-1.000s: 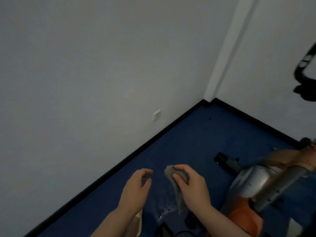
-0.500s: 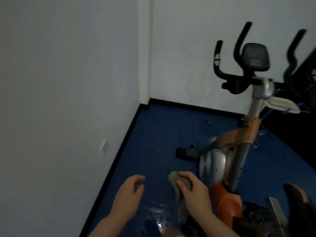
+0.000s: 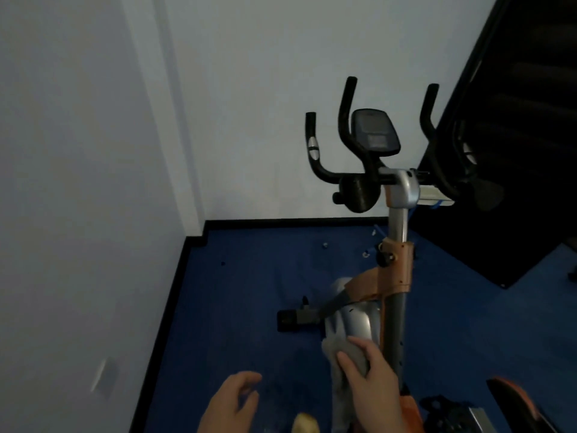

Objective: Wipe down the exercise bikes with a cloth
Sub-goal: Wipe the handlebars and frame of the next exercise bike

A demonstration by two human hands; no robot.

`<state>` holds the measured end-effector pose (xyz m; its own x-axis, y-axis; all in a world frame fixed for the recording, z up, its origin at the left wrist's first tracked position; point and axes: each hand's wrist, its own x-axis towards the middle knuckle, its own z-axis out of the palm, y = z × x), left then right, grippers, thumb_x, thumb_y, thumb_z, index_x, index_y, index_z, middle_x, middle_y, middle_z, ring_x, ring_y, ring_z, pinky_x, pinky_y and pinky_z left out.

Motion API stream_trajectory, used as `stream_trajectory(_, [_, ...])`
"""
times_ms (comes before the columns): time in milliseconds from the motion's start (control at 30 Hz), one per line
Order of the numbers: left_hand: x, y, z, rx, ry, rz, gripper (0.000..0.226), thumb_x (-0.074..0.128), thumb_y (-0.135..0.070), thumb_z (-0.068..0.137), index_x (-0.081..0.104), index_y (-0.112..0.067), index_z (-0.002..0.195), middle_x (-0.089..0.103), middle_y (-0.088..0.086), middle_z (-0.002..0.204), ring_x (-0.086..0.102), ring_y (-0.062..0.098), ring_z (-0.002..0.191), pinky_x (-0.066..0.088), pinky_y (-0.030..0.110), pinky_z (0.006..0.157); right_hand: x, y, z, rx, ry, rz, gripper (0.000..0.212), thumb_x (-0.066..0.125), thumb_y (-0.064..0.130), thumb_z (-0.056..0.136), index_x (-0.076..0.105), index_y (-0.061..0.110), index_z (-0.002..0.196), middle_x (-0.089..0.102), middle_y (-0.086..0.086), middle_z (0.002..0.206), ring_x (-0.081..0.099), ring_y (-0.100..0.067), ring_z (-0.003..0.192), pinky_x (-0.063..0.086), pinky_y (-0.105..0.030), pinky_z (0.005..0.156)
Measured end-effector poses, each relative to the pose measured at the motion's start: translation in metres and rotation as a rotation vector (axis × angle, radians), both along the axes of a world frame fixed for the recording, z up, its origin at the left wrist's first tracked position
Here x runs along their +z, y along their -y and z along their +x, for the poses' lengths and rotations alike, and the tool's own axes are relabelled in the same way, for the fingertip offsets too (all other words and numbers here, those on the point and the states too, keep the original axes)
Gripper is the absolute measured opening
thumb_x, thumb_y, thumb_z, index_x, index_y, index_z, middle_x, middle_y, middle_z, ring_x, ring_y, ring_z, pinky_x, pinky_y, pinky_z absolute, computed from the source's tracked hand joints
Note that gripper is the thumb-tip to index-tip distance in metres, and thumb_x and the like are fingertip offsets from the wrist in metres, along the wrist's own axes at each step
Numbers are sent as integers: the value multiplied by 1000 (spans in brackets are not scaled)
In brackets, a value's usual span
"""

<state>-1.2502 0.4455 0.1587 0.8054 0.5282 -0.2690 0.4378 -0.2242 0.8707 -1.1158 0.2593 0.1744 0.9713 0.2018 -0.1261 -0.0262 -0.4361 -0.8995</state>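
Head view: looking down at two bare hands, with one exercise bike in front of them on a blue floor.
Left hand (image 3: pixel 232 401): lowest in the picture, empty, the fingers (image 3: pixel 249 378) loosely curled and spread, touching nothing.
Right hand (image 3: pixel 371 382): just beside the left one, its fingers closed around a grey cloth (image 3: pixel 346 354).
Cloth: bunched under the thumb at the top, the rest hanging down below the palm (the lower end is dark and hard to follow). I judge it soft, light and limp, so it will fold to any curve; it is better gathered into a pad in the palm than pinched by one corner.
Exercise bike (image 3: pixel 395 276): standing upright, close in front of the right hand; the cloth looks very near the silver housing (image 3: pixel 352 323), but I cannot tell if it touches.
Bike handling: probably heavy and stiff, it should not move under wiping; the free hand could steady the grey post (image 3: pixel 392 326) if needed.
Handlebars (image 3: pixel 346 120): farther and higher, black, with a small console (image 3: pixel 374 132) between them; the smooth console may need lighter pressure.
Behind: pale walls meeting in a corner, and a dark panel (image 3: pixel 515 151) at the right.
Progress: I judge the wiping is only beginning, at the lower body.
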Motion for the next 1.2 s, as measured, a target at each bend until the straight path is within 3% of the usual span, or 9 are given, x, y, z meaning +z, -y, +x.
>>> stream_trajectory(133, [16,-15,84,-40,50,1,27,60,-12,89,62,-38,96,63,-20,106,59,-1,102,42,19,94,30,-5,81,-118,97,63,15,70,25,84,63,34,93,67,14,94,58,0,88,44,-19,73])
stream_trajectory(300, [51,-28,205,-79,217,23,26,55,-11,93,63,-34,103,62,-17,111,57,-3,105,43,16,93,86,-20,194,-141,311,71,13,66,31,86,60,34,98,62,13,100,58,-1,93,41,-13,71])
stream_trajectory(467, [106,-37,308,43,449,65,22,54,-8,92,65,-23,104,65,-15,104,57,-11,95,40,-1,77,136,-87,286,-19,538,29,22,65,25,88,60,27,110,51,11,110,50,1,96,36,-4,76])
stream_trajectory(600, [127,-42,353,104,513,9,21,52,-9,93,65,-21,102,66,-12,98,58,-8,88,41,0,72,110,-135,295,4,528,42,20,60,27,92,62,25,111,47,10,112,49,-4,104,42,-16,85])
stream_trajectory(700, [121,-42,367,79,499,-32,21,50,-9,94,65,-20,104,66,-11,100,58,-8,91,42,0,73,88,-123,279,-39,608,99,17,62,19,91,64,18,108,50,9,107,52,0,102,40,-8,86])
stream_trajectory(833, [118,-44,382,37,490,-63,21,49,-11,95,64,-22,101,66,-9,98,59,-5,88,44,3,73,106,-109,302,57,698,-76,15,65,17,88,65,17,103,52,7,103,51,-3,95,41,-8,81])
stream_trajectory(967, [127,-41,403,16,539,-88,19,45,-14,96,63,-20,98,64,-9,88,58,-7,78,45,7,69,105,-128,312,-1,855,-324,24,59,18,87,65,15,110,59,-3,103,54,-17,92,49,-32,75])
stream_trajectory(1067, [126,-42,413,-41,533,-137,18,45,-15,97,62,-19,99,64,-8,89,59,-8,77,46,6,67,85,-96,296,130,966,-499,33,64,9,82,63,10,114,61,-10,104,57,-25,86,50,-39,66])
stream_trajectory(1200, [117,-39,421,-124,455,-175,21,41,-21,98,62,-19,100,65,-2,91,61,7,84,50,25,74,105,-79,307,144,1044,-569,33,75,5,73,67,12,104,60,-9,95,56,-24,81,47,-37,63])
